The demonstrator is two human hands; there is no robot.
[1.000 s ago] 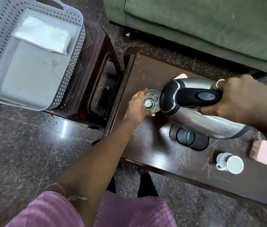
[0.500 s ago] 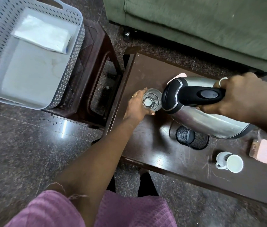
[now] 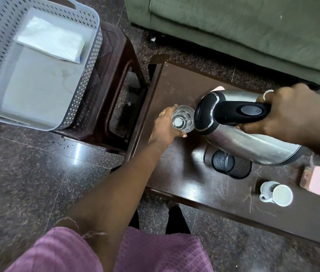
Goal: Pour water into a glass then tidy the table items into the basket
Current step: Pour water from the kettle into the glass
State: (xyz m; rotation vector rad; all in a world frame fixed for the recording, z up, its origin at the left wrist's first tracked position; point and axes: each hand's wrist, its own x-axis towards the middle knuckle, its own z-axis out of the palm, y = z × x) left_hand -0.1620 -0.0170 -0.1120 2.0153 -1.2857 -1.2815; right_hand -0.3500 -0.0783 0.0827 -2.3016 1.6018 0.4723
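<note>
Her left hand wraps the glass standing on the dark table; her right hand grips the tilted kettle, spout at its rim. The basket sits well left.

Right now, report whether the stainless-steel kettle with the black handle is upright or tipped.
Tipped: the stainless-steel kettle lies nearly sideways in the right hand, its spout over the clear drinking glass the left hand holds.

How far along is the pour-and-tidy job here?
Done: a white folded packet lies in the grey perforated basket. In hand: the right hand tips the steel kettle over the clear glass, which the left hand holds. Left: black mesh cup, white mug and pink box sit on the dark wooden table.
</note>
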